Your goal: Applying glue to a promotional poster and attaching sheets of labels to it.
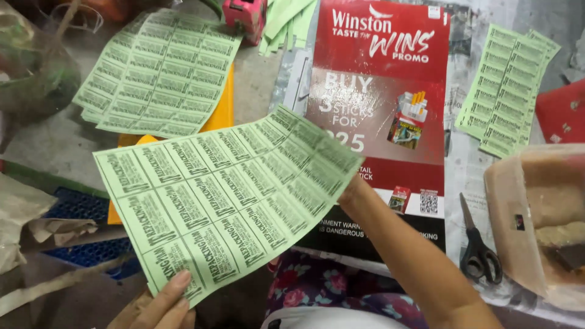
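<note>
The left hand [163, 304], at the bottom of the frame left of centre, pinches the lower corner of a green sheet of printed labels [228, 195] with its thumb on top. The right hand [352, 190] is mostly hidden behind the sheet's right edge and grips it there, the forearm running down to the lower right. The sheet is held tilted across the middle of the frame. Behind it, in the upper centre, lies a red printed poster [390, 73]. A stack of similar green sheets [161, 70] sits at upper left, another [506, 85] at upper right. Black-handled scissors [478, 244] lie at lower right, just beside a clear plastic bag [542, 213].
</note>
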